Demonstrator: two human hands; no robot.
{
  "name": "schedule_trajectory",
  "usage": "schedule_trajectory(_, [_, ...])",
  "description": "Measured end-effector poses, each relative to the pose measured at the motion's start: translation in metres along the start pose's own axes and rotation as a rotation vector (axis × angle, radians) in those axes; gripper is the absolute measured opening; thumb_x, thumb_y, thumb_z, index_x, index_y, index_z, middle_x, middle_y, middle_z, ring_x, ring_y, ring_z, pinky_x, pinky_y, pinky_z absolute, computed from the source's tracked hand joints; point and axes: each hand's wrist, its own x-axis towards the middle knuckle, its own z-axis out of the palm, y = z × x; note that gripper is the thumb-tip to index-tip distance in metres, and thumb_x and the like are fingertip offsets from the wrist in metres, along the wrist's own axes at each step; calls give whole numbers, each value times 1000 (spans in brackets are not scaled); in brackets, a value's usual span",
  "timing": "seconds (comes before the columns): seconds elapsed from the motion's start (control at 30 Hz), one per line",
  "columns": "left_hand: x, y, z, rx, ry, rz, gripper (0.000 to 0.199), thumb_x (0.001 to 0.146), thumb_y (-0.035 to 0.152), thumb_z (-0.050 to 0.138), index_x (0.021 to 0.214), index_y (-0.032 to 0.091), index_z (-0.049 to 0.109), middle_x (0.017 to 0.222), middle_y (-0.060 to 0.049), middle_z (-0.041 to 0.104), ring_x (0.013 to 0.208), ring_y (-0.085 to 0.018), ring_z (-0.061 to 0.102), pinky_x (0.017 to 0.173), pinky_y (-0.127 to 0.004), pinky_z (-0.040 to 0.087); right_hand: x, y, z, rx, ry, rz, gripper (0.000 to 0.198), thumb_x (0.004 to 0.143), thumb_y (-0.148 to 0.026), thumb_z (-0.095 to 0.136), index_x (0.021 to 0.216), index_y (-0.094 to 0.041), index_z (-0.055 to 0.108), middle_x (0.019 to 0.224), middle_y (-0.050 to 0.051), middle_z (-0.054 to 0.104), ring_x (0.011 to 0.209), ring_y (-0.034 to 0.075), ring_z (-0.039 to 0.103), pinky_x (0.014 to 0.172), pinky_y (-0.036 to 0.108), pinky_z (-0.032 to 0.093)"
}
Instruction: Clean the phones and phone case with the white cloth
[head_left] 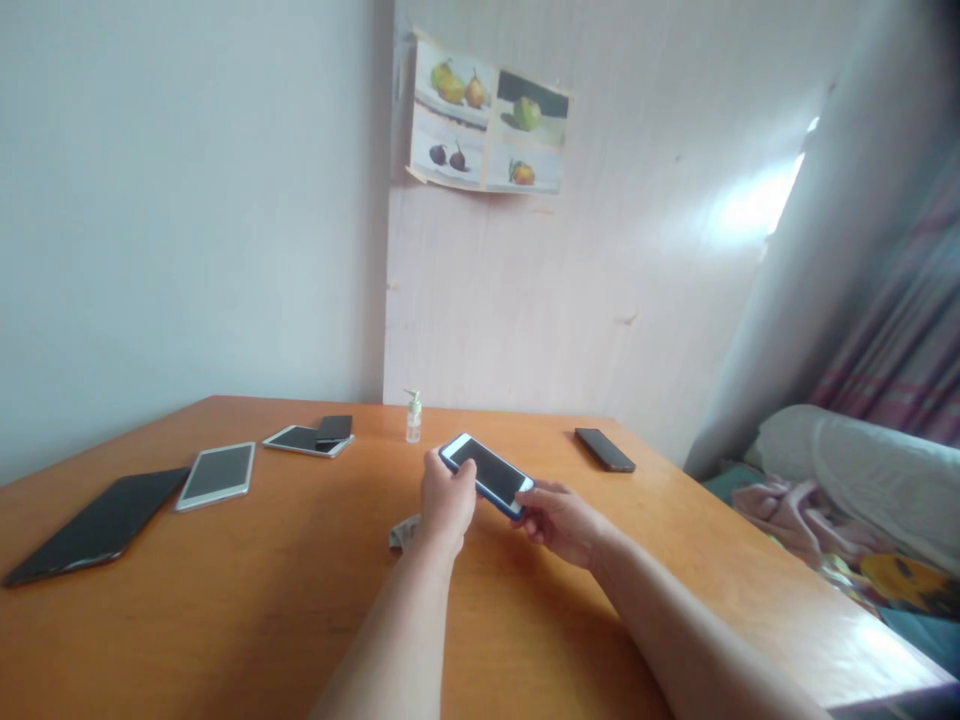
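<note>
A white-fronted smartphone (489,473) in a blue case is held tilted above the table, its dark screen facing me. My left hand (448,500) is closed around its left end, the thumb lying over the front. At the lower right end, my right hand (559,520) pinches the phone between thumb and fingers. Partly hidden behind my left wrist, a small crumpled grey-white cloth or wipe (403,533) lies on the table. A small clear pump bottle (413,418) with a pale green top stands beyond my hands.
On the wooden table (300,580), a black flat sleeve or tablet (105,522), a white tablet (217,474) and another white tablet (296,440) with a dark phone (335,428) on it lie left. A black phone (604,450) lies right. Bedding (847,490) is beyond the right edge.
</note>
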Motion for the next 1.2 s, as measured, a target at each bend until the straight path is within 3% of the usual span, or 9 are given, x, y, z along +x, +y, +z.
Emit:
schedule_trajectory(0.1, [3,-3,1,27,11,-11,39,82,25,61,119,20,47,93,-7,66,68,-15,65,52,-22,50,3,3,-2,-43,2,-32,18,76,-26,67,87,-15,58,64,2,65,47,9,53,43,18,38])
schedule_trajectory(0.2, [5,-6,1,60,20,-29,38,83,23,60,118,19,47,91,-6,66,63,-13,64,51,-20,48,4,3,-3,-159,12,-159,33,77,-34,68,103,-16,60,82,4,68,68,14,62,59,23,47])
schedule_trajectory(0.3, [5,-10,1,90,5,-30,37,84,24,59,119,20,47,90,-5,67,63,-12,63,54,-21,48,1,2,-2,-478,87,-306,57,79,-50,67,124,-17,55,105,7,66,95,22,62,80,32,48])
schedule_trajectory(0.43, [5,-17,2,129,-14,-25,41,83,26,62,120,20,47,91,-6,68,67,-14,64,59,-23,49,-2,2,3,-995,177,-415,84,70,-60,71,137,-17,47,125,14,57,115,30,54,97,40,41])
schedule_trajectory(0.57, [6,-22,4,151,-42,-52,40,85,27,59,121,19,46,89,-5,67,61,-14,63,54,-23,48,-6,0,10,-1262,248,-467,78,73,-59,67,136,-15,50,122,16,59,112,31,55,96,40,42])
schedule_trajectory(0.67, [6,-21,6,162,-67,-62,38,85,31,58,119,17,46,87,-6,68,60,-14,64,53,-24,48,-9,-5,14,-1320,288,-512,67,77,-54,64,131,-15,55,115,15,64,106,29,58,92,38,44])
schedule_trajectory(0.83, [2,-15,7,141,-140,-33,46,83,52,58,113,18,51,85,-6,69,65,-17,67,58,-27,50,-10,-12,10,-1280,385,-527,76,75,-55,65,137,-13,50,123,16,62,114,30,56,97,40,42])
schedule_trajectory(1.0, [-3,-18,13,140,-160,-43,71,83,66,49,132,15,38,85,-7,70,62,-19,67,59,-31,50,-5,-17,-4,-1237,488,-493,74,75,-51,66,138,-15,49,125,14,62,116,30,56,98,41,42])
schedule_trajectory(1.2, [-5,-34,20,478,-218,148,47,91,57,41,113,17,55,96,-11,70,85,-23,67,68,-30,46,4,-21,-25,-1147,543,-485,73,75,-53,65,136,-18,49,122,12,64,113,29,58,94,39,44])
